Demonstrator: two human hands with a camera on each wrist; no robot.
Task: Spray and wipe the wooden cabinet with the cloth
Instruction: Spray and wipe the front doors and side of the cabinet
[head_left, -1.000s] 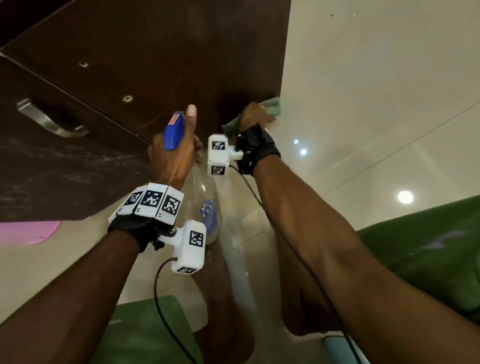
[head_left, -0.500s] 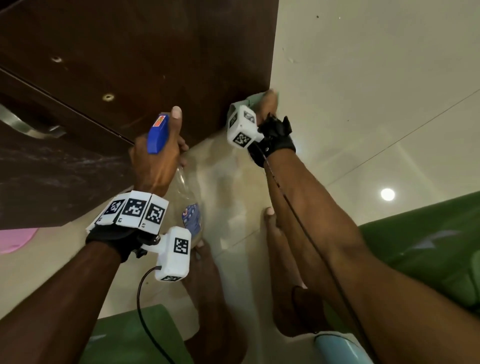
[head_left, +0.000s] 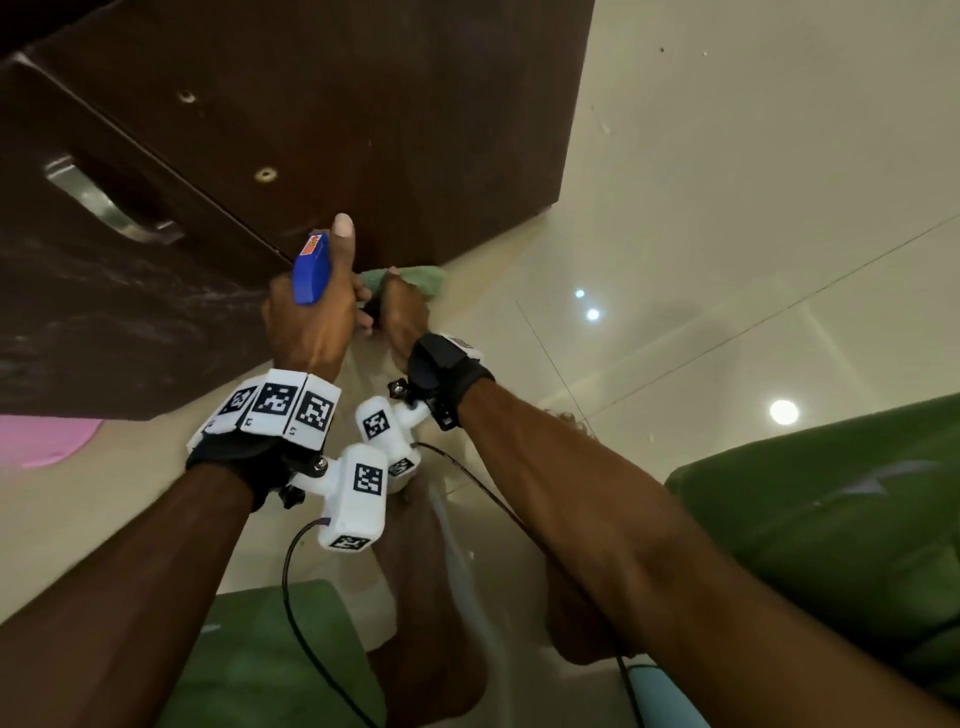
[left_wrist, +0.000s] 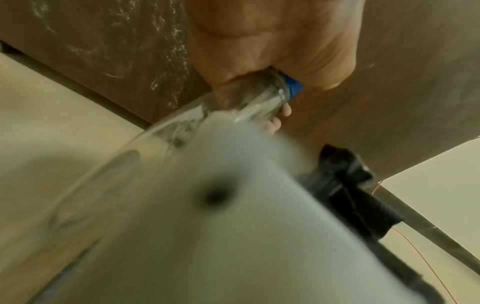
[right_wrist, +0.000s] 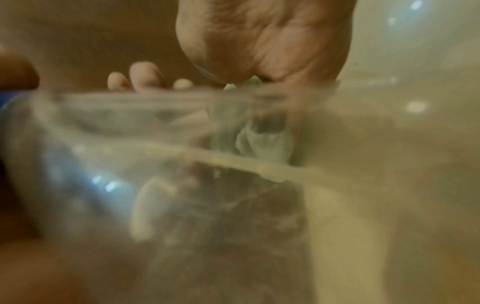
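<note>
Left grip (head_left: 311, 322): curled round the blue-headed spray bottle (head_left: 310, 270), nozzle toward the wooden cabinet (head_left: 363, 119), ready to respray.
Right grip (head_left: 400, 317): clutching the green cloth (head_left: 423, 278) against the cabinet's bottom edge, wiping.

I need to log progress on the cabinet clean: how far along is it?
Spraying looks done on the front: white streaks cover the cabinet face there, unwiped. In hand: the right hand presses the green cloth at the side panel's bottom edge, while the left hand holds the spray bottle. Left: wiping that streaked front.
</note>
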